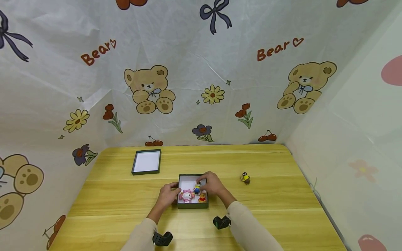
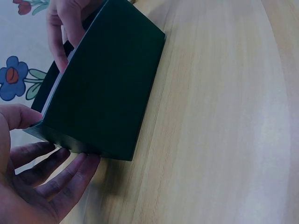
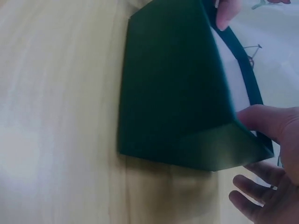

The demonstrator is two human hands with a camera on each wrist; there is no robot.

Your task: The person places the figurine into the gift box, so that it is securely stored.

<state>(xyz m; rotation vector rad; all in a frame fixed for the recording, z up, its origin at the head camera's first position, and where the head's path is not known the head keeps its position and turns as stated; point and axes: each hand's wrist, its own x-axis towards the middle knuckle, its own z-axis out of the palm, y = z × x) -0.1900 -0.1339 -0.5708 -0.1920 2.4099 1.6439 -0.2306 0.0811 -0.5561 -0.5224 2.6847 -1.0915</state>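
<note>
In the head view a dark green box with a white inside stands on the table. My left hand grips its left wall, thumb at the rim and fingers against the outside, as the left wrist view shows. My right hand reaches over the right wall and pinches a small blue-and-yellow toy figurine inside the box. Nearer the front of the box lie a pink-and-white toy figurine and a red-and-yellow bear figurine. Box walls hide the figurines from both wrist views.
A dark-rimmed box lid, white inside up, lies at the table's back left. To the right of the box, a yellow-and-brown toy figurine is on the wooden table. A bear-printed cloth hangs behind the table.
</note>
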